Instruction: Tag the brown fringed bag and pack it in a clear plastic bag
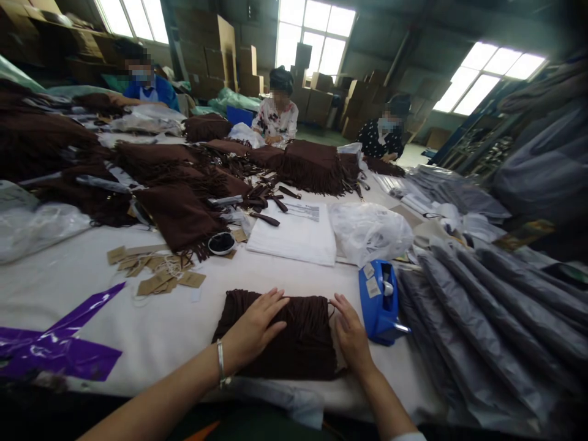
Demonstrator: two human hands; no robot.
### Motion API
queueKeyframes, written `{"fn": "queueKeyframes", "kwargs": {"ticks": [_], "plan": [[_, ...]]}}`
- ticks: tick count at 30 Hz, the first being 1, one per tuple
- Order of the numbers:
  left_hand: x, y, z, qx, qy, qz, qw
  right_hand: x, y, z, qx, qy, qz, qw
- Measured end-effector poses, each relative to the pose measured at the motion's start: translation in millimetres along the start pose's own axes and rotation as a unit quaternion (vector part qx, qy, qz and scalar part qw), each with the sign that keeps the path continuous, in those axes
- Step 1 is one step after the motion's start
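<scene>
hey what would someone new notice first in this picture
Probably the dark brown fringed bundle front and center, the left hand on it and the right hand at its edge. Shiny purple strips lie on the table, near left; a blue tape dispenser stands beside the right hand.

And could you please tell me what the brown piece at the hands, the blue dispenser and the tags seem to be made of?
Brown piece: probably fabric, matte and suede-like, judging by its soft strands; leather is possible. Blue dispenser: likely smooth plastic, from its even colour and slight sheen. Tags: apparently card, matte tan, thin with straight edges.
</scene>
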State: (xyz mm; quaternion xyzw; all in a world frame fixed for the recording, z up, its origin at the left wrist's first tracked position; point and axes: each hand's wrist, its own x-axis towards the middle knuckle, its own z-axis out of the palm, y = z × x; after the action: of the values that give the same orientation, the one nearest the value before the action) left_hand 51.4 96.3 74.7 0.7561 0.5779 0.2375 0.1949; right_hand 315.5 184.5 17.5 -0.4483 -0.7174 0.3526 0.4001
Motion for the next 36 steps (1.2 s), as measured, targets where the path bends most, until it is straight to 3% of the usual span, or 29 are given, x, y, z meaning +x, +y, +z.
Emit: {"fn": "queueKeyframes", "kwargs": {"ticks": [4,8,10,13,15,17,19,22,25,28,30,33,36], "plan": [[22,4,11.2,0.009,-0.070,0.020,0.997,5,-12,-4,0.028,0.017,0.061,0.998],[8,16,25.4,-0.007,-0.095,0.053,0.994,8,-34,7,0.062,0.013,0.083,0.995],[-6,23,28.7,-0.002,-0.079,0.047,0.996,2,-44,21,0.046,-0.034,0.043,0.997],[-26,33,24.2,0.000,-0.083,0.040,0.996,-15,-54,39,-0.051,-0.152,-0.081,0.984],[-36,39,13.5,-0.008,-0.109,0.033,0.993,-26,-60,39,-0.084,-0.215,-0.127,0.965],[-43,42,-2.0,-0.028,-0.123,0.023,0.992,-31,-66,27,-0.061,-0.229,-0.121,0.964],[-47,38,-18.6,-0.054,-0.099,0.013,0.994,-25,-71,6,-0.016,-0.190,-0.101,0.977],[-47,18,-38.5,-0.081,0.000,-0.018,0.997,0,-69,-20,0.017,-0.068,-0.068,0.995],[-45,-7,-50.1,-0.073,0.100,-0.071,0.990,24,-50,-23,0.007,-0.006,-0.021,1.000],[-50,-25,-54.8,-0.055,0.136,-0.113,0.983,27,-29,-4,-0.008,-0.041,0.004,0.999],[-55,-30,-53.1,-0.042,0.132,-0.126,0.982,17,-24,15,-0.035,-0.100,-0.028,0.994],[-59,-30,-43.3,-0.028,0.107,-0.120,0.987,-1,-34,37,-0.106,-0.185,-0.114,0.970],[-55,-26,-29.9,-0.033,0.088,-0.101,0.990,-9,-50,48,-0.173,-0.221,-0.168,0.945]]}}
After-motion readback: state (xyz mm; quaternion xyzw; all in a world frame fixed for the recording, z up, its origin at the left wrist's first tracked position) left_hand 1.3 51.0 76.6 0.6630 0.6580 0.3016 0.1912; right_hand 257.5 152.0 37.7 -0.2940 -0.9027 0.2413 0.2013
